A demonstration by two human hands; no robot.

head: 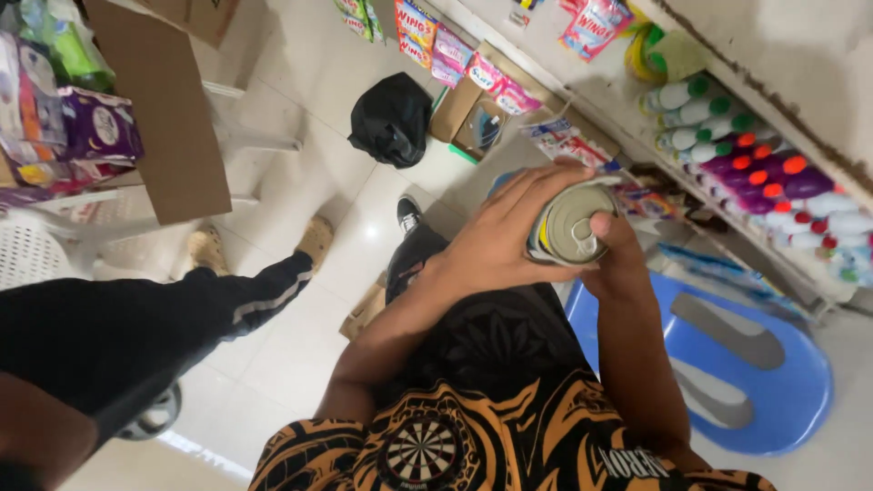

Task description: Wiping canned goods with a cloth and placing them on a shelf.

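Shop floor [300,173] below, left hand [496,241] and seemingly right hand [618,264], each grip clamped round a ring-pull can [568,227].

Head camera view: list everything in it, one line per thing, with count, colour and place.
Can: one, silver pull-tab top, yellow side, centre, held in both hands.
Bottles: many, white and purple with green, orange and red caps, lying in rows on the right shelf.
Packets: several, red and pink, along the shelf at top.
Black bag: one, on the floor, top centre.
Cardboard boxes: several, brown, upper left and top centre.
Plastic stool: one, blue, lower right.
Wrapped goods: many, purple and mixed colours, far left.
Another person's leg: dark trousers, tan sandals, left.
Left hand: wraps the can's side.
Right hand: thumb on the can's top.
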